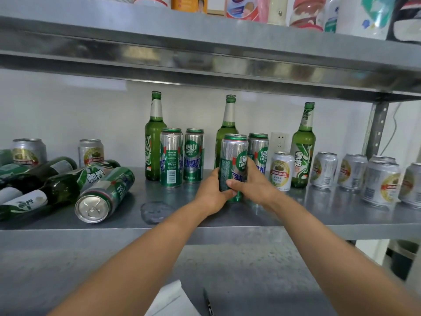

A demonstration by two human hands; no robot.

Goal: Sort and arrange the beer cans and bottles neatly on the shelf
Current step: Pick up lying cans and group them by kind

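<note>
A tall green and silver beer can [233,156] stands upright on the metal shelf [319,215]. My left hand [210,192] grips its lower left side and my right hand [252,185] wraps its right side. Behind it stand a green bottle [227,126] and another tall can [259,147]. Two tall cans [171,157] [193,155] and a bottle [153,137] stand to the left. A third bottle [304,147] stands to the right. One tall can [107,192] and several green bottles [57,188] lie on their sides at the left.
Short silver cans stand at the right [281,171] [323,169] [380,182] and back left [28,152] [91,152]. A wet patch [155,212] lies on the shelf front. The upper shelf [205,49] hangs close above the bottle tops. Paper [170,302] and a pen [208,303] lie on the surface below.
</note>
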